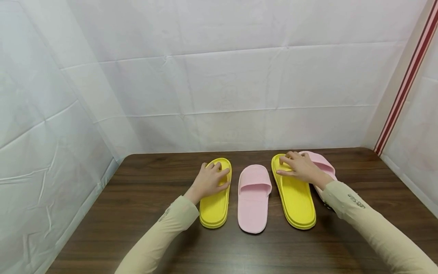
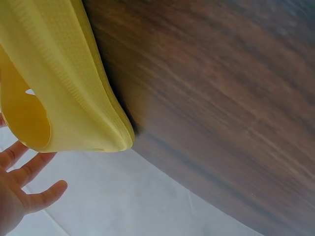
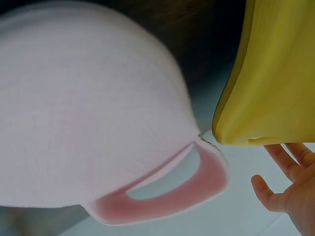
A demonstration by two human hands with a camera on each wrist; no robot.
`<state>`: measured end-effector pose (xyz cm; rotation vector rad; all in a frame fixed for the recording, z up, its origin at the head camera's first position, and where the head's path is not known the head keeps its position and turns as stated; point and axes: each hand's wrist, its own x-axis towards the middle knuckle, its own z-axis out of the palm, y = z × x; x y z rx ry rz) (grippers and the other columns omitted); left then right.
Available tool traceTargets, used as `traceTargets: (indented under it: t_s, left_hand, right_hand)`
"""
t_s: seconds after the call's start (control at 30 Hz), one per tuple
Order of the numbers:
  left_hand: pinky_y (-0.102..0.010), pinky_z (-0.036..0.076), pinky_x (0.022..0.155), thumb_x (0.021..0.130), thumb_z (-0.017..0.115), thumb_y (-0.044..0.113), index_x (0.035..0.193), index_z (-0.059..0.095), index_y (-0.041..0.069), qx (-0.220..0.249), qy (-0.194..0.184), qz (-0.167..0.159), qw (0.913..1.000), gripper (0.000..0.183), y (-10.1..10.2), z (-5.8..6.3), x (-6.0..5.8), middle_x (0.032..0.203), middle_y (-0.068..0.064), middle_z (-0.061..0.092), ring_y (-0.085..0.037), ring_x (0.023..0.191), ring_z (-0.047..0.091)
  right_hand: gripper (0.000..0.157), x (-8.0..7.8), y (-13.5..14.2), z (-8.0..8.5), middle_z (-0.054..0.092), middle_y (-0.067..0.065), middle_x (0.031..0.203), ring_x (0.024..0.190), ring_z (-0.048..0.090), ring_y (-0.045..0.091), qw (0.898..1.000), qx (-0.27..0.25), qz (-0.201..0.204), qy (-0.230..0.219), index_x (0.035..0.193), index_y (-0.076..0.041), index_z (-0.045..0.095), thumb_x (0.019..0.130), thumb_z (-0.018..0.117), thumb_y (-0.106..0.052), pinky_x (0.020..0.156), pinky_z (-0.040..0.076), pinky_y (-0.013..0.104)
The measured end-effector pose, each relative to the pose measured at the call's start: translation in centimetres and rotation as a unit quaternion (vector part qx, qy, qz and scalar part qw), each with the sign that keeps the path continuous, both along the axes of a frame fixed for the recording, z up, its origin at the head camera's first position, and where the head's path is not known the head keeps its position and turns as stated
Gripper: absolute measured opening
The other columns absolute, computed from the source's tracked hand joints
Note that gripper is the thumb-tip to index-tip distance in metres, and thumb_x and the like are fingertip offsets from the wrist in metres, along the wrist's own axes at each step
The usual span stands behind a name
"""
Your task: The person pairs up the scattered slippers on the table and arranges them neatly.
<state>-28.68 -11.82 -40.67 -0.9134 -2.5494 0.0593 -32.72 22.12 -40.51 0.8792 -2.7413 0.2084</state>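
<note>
On the left, a yellow slipper point(image 1: 213, 211) lies toe away, with my left hand point(image 1: 208, 182) over its strap. In the left wrist view the fingers point(image 2: 30, 169) are spread right at the strap's edge, the thumb held apart. My right hand point(image 1: 301, 167) is above the strap end of another yellow slipper point(image 1: 297, 205), which slants slightly. The right wrist view has its fingertips right by the yellow strap and the thumb point(image 3: 263, 189) standing off. Between the yellow ones lies a pink slipper point(image 1: 253, 213). A second pink slipper point(image 1: 319, 160) lies partly hidden under my right forearm.
All the slippers rest on a dark wood-grain table point(image 1: 154, 182) with rounded far corners. White sheeting point(image 1: 219, 87) hangs behind it and at both sides. A red-striped band point(image 1: 407, 80) runs down the right rear corner.
</note>
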Motion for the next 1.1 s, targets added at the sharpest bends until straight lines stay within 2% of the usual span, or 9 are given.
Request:
traceTargets:
  t_s: [0.13, 0.23, 0.67, 1.1]
  left_hand:
    - [-0.047, 0.038, 0.078, 0.082, 0.056, 0.043, 0.104, 0.053, 0.024, -0.002, 0.001, 0.003, 1.0, 0.03, -0.3, 0.0, 0.1, 0.092, -0.006, 0.052, -0.024, 0.082, 0.051]
    - [-0.047, 0.038, 0.078, 0.082, 0.055, 0.044, 0.103, 0.053, 0.024, -0.003, 0.004, 0.003, 1.0, 0.029, -0.5, 0.0, 0.2, 0.091, -0.005, 0.052, -0.023, 0.082, 0.051]
    - [-0.049, 0.04, 0.077, 0.081, 0.056, 0.043, 0.101, 0.053, 0.023, -0.003, 0.003, 0.008, 1.0, 0.029, -1.6, 0.1, 0.8, 0.093, -0.007, 0.055, -0.024, 0.083, 0.052]
    - [-0.051, 0.04, 0.08, 0.08, 0.058, 0.044, 0.101, 0.053, 0.023, 0.01, 0.015, 0.021, 0.9996, 0.03, -3.3, 0.0, 1.1, 0.094, -0.005, 0.054, -0.023, 0.086, 0.053]
  right_hand:
    - [0.034, 0.2, -0.3, 0.4, 0.052, 0.005, 0.093, 0.087, 0.049, 0.022, 0.999, 0.007, 0.008, 0.03, 0.094, -0.021, 0.052, 0.081, 0.054, -0.053, 0.076, 0.031, 0.046]
    - [0.034, 0.4, -0.4, 0.6, 0.052, 0.005, 0.093, 0.087, 0.049, 0.022, 0.999, 0.007, 0.008, 0.036, 0.093, -0.022, 0.052, 0.08, 0.054, -0.054, 0.075, 0.031, 0.045]
    - [0.037, 1.4, -1.4, 2.2, 0.053, 0.009, 0.101, 0.096, 0.049, 0.028, 1.0, 0.012, -0.003, 0.024, 0.097, -0.021, 0.053, 0.081, 0.053, -0.054, 0.074, 0.032, 0.047]
    - [0.038, 2.2, -3.6, 4.1, 0.053, 0.011, 0.103, 0.096, 0.048, 0.029, 1.0, 0.016, 0.005, 0.009, 0.098, -0.021, 0.052, 0.082, 0.05, -0.055, 0.075, 0.031, 0.047]
